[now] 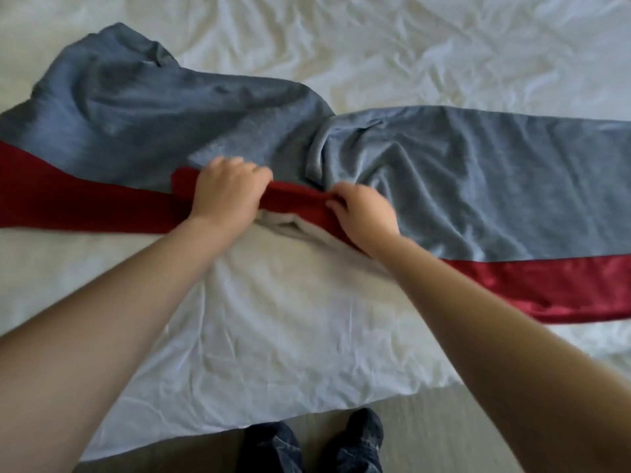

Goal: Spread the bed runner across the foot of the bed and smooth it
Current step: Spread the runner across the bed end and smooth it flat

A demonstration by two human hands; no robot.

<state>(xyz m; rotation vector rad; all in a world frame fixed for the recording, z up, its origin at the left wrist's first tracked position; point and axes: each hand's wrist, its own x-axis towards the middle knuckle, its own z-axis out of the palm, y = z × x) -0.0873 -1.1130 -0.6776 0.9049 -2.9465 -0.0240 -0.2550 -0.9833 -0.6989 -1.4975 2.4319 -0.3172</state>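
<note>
The bed runner (478, 186) is grey with a dark red band along its near edge. It lies across the white bed (273, 319) from left to right, bunched and twisted in the middle, with its far left part rumpled. My left hand (228, 192) grips the folded-over red band at the bunch. My right hand (363, 213) pinches the same red edge just to the right. A pale underside of the runner shows between my hands.
The creased white sheet (409, 46) covers the bed beyond the runner. The bed's near edge (307, 414) runs diagonally above a grey floor (444, 435), where my dark shoes (355, 442) stand.
</note>
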